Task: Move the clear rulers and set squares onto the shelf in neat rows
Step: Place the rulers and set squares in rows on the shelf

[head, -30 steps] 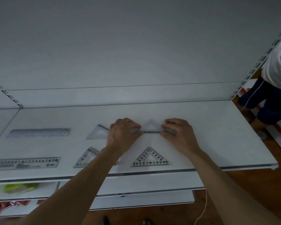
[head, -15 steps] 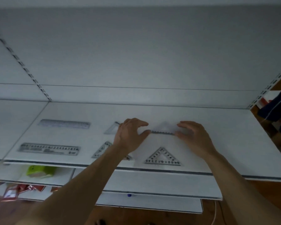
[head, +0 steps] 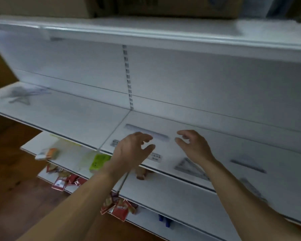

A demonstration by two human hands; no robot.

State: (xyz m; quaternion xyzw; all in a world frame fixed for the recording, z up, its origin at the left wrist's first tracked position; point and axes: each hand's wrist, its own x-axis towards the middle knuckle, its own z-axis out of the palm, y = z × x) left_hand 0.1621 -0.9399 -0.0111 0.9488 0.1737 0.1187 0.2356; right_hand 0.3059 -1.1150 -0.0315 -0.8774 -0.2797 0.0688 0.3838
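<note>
**Hands empty above shelf**

Left hand (head: 132,150) and right hand (head: 193,146) over white shelf (head: 167,162), fingers loosely spread, gripping nothing. Back ruler (head: 160,136) flat beyond fingertips; front ruler (head: 155,156) partly under left hand; set square (head: 189,166) beside right wrist.

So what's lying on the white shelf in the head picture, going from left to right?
blurry heap of clear rulers and set squares → long clear ruler → clear set square → blurry set square
</note>
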